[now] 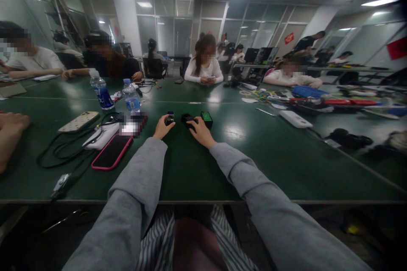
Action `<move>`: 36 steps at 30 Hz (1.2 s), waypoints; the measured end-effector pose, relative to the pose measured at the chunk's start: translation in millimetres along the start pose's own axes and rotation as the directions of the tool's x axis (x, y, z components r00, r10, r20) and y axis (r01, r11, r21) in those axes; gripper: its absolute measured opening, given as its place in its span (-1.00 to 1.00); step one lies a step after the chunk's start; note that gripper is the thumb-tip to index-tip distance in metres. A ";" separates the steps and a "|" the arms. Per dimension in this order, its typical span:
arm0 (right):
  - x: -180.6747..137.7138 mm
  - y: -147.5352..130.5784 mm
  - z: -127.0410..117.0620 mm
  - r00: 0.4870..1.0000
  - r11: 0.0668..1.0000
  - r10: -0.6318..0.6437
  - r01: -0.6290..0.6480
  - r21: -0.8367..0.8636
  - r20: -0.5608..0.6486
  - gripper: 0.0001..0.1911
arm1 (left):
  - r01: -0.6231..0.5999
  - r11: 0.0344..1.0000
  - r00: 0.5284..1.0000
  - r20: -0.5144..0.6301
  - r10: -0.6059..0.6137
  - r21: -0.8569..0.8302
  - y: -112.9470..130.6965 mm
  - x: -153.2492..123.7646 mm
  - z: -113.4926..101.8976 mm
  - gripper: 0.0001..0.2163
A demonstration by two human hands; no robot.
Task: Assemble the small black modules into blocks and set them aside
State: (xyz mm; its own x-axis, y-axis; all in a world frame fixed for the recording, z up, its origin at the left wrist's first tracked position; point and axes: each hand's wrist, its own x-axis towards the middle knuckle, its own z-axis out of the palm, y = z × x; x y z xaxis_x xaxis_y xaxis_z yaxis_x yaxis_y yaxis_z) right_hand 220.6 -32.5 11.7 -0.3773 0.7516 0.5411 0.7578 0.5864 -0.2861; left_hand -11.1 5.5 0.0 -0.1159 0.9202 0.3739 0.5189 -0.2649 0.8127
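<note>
On the green table [190, 165], my left hand [163, 128] closes around a small dark block-shaped object [170, 115] with a shiny top; its exact kind is too small to make out. Just to the right, my right hand [202, 132] has its fingers on a small black case-like object [187, 117], gripping its near side. Beside those fingers lies a small black box [208, 123] with a bright green face or inside [206, 115]. The two hands are apart, with a strip of tabletop between them.
Left of my arms lie a pink-edged phone [112, 152], a white power strip [101, 135] with black cables, a patterned phone [79, 121] and two water bottles [131, 96]. Rightward are another white power strip [295, 119] and cluttered tools [349, 102]. Several people sit around.
</note>
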 end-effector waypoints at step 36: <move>5.6 2.7 -4.0 0.889 0.887 0.458 -0.459 0.055 0.024 -0.46 | -0.110 0.994 0.989 0.093 0.112 -0.023 -15.5 6.6 4.7 -0.77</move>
State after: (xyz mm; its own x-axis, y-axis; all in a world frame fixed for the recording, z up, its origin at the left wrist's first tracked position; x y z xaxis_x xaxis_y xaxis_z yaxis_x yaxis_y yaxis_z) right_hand 222.7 -27.8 17.1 -0.0008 0.9436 0.3310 0.8156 0.1922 -0.5458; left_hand -16.0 17.0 -12.3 0.0220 0.9075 0.4194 0.5088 -0.3713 0.7767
